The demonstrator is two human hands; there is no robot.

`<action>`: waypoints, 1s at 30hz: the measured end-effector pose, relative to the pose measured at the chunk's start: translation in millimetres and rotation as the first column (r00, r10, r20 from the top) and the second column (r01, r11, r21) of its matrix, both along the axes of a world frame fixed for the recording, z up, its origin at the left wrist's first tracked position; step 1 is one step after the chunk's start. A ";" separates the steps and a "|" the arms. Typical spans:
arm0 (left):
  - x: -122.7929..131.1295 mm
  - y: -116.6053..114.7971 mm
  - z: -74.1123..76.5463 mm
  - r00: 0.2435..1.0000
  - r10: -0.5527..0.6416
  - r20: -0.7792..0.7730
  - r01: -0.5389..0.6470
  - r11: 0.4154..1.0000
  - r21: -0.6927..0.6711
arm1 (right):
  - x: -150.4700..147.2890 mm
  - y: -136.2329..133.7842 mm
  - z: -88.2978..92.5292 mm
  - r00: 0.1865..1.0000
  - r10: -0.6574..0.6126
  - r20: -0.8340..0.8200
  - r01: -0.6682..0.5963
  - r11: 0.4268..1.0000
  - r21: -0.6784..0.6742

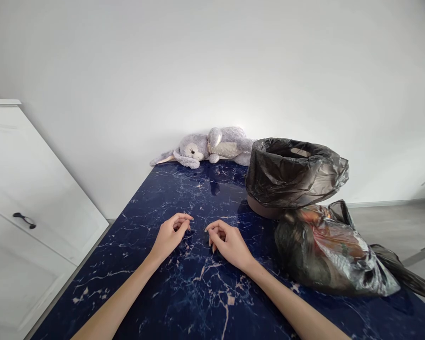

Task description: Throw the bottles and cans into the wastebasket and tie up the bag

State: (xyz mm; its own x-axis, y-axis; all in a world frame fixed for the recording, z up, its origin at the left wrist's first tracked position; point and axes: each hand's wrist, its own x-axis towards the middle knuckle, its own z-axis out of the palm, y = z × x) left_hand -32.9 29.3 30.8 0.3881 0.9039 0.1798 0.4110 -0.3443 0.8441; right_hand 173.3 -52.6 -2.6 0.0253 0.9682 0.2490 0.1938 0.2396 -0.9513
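Note:
My left hand (172,232) rests just above or on the dark blue marbled tabletop (145,293), its fingers loosely curled with a gap to the thumb. Facing it, my right hand (230,242) is curved in much the same way, fingers bent and pointing left. Neither hand holds anything. To the right of my right hand lies a filled dark see-through plastic bag (335,255) with reddish and orange contents; what they are cannot be made out. Behind that bag stands a bin (260,206) lined with a black trash bag (290,177).
A grey plush bunny (198,146) lies on its side along the table's far edge, against the white wall (198,61). On the left is a white cabinet (31,189) with a black handle (24,220). The filled bag's twisted end hangs over the right edge.

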 end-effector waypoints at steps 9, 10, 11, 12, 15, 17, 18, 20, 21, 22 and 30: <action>-0.7 -1.0 0.2 1.000 0.004 -0.009 -0.004 1.000 0.000 | 1.1 0.9 -1.5 1.000 0.014 -0.003 -0.014 1.000 -0.008; -0.6 -1.1 0.5 1.000 0.003 -0.011 -0.003 1.000 -0.002 | 1.2 1.0 -1.8 1.000 0.016 -0.003 -0.016 1.000 -0.009; -0.5 -1.3 1.0 1.000 0.003 -0.013 -0.003 1.000 -0.004 | 1.2 1.1 -2.1 1.000 0.017 -0.001 -0.017 1.000 -0.009; -0.4 -1.4 1.5 1.000 0.001 -0.017 -0.001 1.000 -0.007 | 1.2 1.2 -2.3 1.000 0.017 0.000 -0.017 1.000 -0.010; 0.0 -2.0 2.6 1.000 0.003 -0.021 -0.003 1.000 -0.015 | 1.0 1.4 -2.6 1.000 0.010 -0.001 -0.010 1.000 -0.010; 0.2 -2.2 2.7 1.000 0.003 -0.018 -0.003 1.000 -0.020 | 0.8 1.4 -2.3 1.000 0.006 -0.003 -0.006 1.000 -0.008; 0.2 -2.2 2.6 1.000 0.002 -0.016 -0.003 1.000 -0.021 | 0.6 1.3 -2.1 1.000 0.005 -0.005 -0.005 1.000 -0.008; 0.3 -2.0 2.2 1.000 0.001 -0.011 -0.001 1.000 -0.023 | 0.4 1.1 -1.5 1.000 0.003 -0.007 -0.003 1.000 -0.007; 0.3 -1.9 1.9 1.000 0.001 -0.010 -0.001 1.000 -0.024 | 0.3 0.9 -1.2 1.000 0.003 -0.007 -0.003 1.000 -0.008; 0.3 -1.7 1.6 1.000 0.001 -0.010 -0.001 1.000 -0.025 | 0.2 0.7 -0.9 1.000 0.002 -0.007 -0.002 1.000 -0.008; 0.1 -2.0 1.9 1.000 0.003 -0.010 -0.003 1.000 -0.015 | 0.2 1.1 -2.0 1.000 0.001 -0.006 -0.001 1.000 -0.005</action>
